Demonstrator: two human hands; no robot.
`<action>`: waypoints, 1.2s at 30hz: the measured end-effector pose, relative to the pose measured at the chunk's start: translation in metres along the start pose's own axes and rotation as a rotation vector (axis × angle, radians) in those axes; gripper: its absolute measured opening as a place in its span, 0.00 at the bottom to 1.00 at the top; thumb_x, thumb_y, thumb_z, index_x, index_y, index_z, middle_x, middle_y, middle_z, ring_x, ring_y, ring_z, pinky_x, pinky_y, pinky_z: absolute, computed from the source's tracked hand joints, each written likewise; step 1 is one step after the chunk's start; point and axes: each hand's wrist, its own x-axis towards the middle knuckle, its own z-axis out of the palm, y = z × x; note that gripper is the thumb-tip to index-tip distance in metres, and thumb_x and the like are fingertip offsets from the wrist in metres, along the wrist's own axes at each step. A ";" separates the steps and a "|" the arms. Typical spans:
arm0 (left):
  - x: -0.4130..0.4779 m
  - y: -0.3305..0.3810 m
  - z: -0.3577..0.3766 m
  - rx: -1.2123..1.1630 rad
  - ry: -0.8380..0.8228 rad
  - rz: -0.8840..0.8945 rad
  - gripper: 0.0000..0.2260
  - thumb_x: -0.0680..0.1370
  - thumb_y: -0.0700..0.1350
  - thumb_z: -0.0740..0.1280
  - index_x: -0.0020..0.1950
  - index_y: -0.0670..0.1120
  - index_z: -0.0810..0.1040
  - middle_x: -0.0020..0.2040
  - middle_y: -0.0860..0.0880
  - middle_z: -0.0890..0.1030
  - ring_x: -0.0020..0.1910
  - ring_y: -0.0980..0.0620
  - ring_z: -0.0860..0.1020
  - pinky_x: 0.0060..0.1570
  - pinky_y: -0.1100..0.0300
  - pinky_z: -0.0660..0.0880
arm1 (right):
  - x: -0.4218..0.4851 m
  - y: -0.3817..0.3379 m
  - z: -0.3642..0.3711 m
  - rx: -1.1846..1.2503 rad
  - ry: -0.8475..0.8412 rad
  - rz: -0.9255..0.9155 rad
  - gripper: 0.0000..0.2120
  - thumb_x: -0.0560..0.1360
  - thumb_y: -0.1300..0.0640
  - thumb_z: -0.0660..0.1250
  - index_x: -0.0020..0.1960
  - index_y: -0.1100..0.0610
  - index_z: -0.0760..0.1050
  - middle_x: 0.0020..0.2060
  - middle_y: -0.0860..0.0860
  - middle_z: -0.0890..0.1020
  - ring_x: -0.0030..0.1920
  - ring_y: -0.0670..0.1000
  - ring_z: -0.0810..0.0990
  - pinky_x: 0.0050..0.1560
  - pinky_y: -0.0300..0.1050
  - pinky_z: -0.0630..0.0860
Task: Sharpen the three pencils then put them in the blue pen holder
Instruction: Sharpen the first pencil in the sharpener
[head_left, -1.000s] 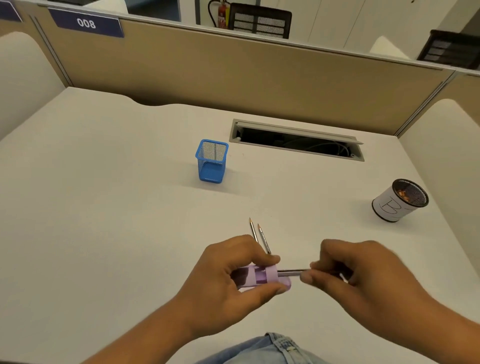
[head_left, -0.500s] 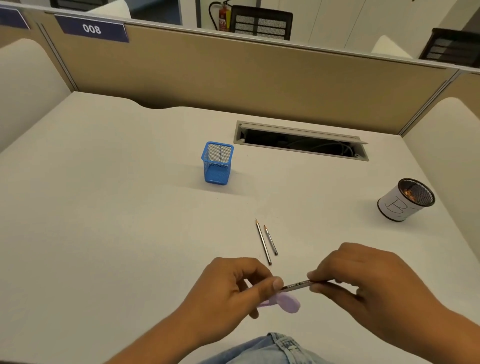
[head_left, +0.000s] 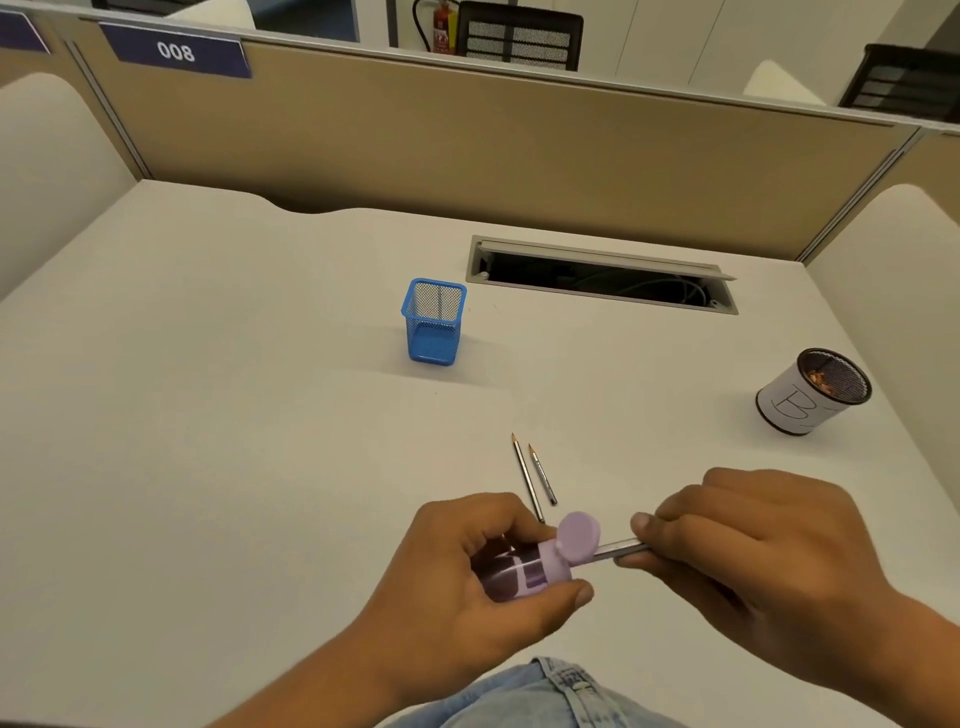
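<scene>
Left grip (head_left: 467, 577) clasps sharpener (head_left: 524, 569); right grip (head_left: 743, 540) pinches pencil (head_left: 621, 548), tip hidden.

The pen holder (head_left: 434, 322) was blue wire mesh, the sharpener (head_left: 524, 569) pale lilac with a darker purple body, the worktop (head_left: 208, 415) off-white, the round cup (head_left: 810, 392) white with black mesh.

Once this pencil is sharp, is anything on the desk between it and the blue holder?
Nothing upright blocks it. Only two loose pencils lie flat between the held pencil and the blue pen holder.
</scene>
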 end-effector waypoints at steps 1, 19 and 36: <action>0.001 -0.001 0.000 0.018 0.014 0.031 0.09 0.66 0.49 0.79 0.39 0.49 0.81 0.33 0.58 0.78 0.30 0.58 0.75 0.30 0.73 0.68 | 0.002 -0.001 -0.001 0.031 -0.037 0.015 0.10 0.75 0.50 0.71 0.38 0.54 0.81 0.30 0.48 0.81 0.26 0.55 0.73 0.23 0.43 0.68; 0.013 0.009 -0.007 -0.452 -0.316 -0.450 0.09 0.71 0.43 0.76 0.37 0.46 0.76 0.32 0.49 0.80 0.23 0.54 0.65 0.23 0.66 0.61 | 0.004 0.017 -0.010 0.116 -0.175 -0.116 0.08 0.76 0.53 0.71 0.41 0.57 0.82 0.37 0.50 0.82 0.33 0.55 0.76 0.28 0.47 0.73; 0.000 -0.007 0.012 0.155 -0.083 0.143 0.10 0.68 0.47 0.77 0.39 0.52 0.76 0.33 0.55 0.77 0.29 0.57 0.71 0.30 0.69 0.66 | 0.013 0.005 -0.007 0.828 -0.723 0.878 0.16 0.69 0.46 0.77 0.30 0.50 0.73 0.27 0.49 0.81 0.28 0.47 0.72 0.32 0.43 0.68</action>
